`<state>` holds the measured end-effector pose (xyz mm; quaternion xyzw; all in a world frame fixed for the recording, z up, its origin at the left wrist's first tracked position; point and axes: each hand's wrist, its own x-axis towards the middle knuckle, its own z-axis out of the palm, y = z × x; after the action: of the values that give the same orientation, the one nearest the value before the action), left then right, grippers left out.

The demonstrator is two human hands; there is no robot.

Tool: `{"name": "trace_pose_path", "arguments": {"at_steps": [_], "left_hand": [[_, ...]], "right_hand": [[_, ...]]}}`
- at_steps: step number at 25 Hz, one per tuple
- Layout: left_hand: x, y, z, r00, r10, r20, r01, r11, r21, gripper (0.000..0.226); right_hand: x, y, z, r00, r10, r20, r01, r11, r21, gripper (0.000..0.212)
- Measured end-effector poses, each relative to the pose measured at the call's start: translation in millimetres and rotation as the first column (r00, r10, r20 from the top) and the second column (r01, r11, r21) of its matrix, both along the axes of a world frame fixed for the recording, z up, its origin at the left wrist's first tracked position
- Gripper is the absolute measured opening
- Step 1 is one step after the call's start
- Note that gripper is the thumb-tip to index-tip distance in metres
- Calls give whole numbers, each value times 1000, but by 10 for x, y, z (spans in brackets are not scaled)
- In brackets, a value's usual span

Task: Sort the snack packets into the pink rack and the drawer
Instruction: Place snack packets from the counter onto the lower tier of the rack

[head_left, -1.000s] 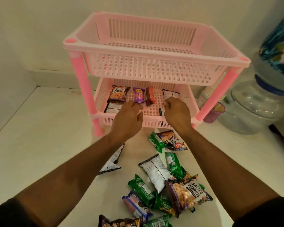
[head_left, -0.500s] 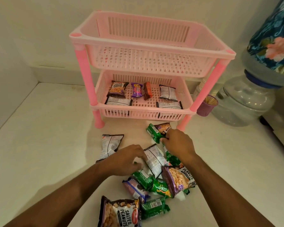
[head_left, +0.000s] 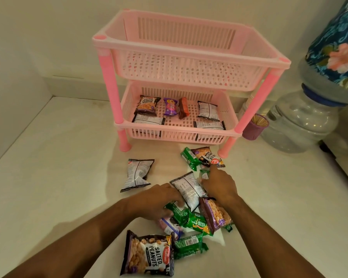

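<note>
**crumbs42:** Any tips for grabbing these snack packets (head_left: 199, 225)? Look puffy and crinkly, no clue how to handle

**tier2:** Light as anything, probably mostly air inside foil, so soft and likely a bit slippery. Best pinched at the flat crimped seam on an end, not squeezed in the belly, unless crushed nuts sound good. Small enough for one per hand, easy

**crumbs42:** Nice. And the hands right now?

**tier2:** Apart, both down on the heap on the counter (head_left: 48, 177). Left hand (head_left: 159, 203) draped over a green packet with fingertips against the silver packet (head_left: 188, 190); can't tell if actually gripping anything. Right hand (head_left: 219, 185) loose, nothing held, forefinger poked out onto the peanut packet (head_left: 208, 157) near the front leg of the pink rack (head_left: 169, 46)

**crumbs42:** Count so far?

**tier2:** Six in the lower tier (head_left: 177, 131): one salted peanuts, one purple, one reddish brown, three silver side up. Top tier looks bare. Out on the counter, roughly eleven: five green or so, three peanut ones including the big salted peanuts bag (head_left: 149, 253) nearest the camera, two silver with the lone packet (head_left: 138, 174) off to the left, plus one pinkish half buried. Overlapping heap, so no promises on that number. No drawer anywhere in view
</note>
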<state>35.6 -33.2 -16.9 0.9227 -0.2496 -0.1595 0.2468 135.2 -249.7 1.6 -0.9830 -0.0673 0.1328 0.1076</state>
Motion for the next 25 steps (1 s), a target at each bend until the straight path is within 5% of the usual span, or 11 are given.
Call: {"name": "trace_pose_path", "arguments": {"at_steps": [10, 14, 21, 25], "left_hand": [[114, 140, 162, 999, 38, 13, -39, 999, 35, 48], [344, 271, 454, 994, 106, 6, -106, 994, -23, 46], [1092, 358, 953, 913, 388, 129, -353, 906, -232, 49], [1557, 430, 1123, 836, 516, 189, -471, 850, -238, 52]], "right_hand": [[189, -78, 439, 991, 115, -72, -118, 992, -38, 42], [382, -48, 881, 980, 168, -110, -149, 976, 161, 41], [996, 286, 1244, 963, 133, 236, -214, 908, 361, 58], [1458, 555, 1124, 966, 80, 247, -167, 921, 351, 35]]}}
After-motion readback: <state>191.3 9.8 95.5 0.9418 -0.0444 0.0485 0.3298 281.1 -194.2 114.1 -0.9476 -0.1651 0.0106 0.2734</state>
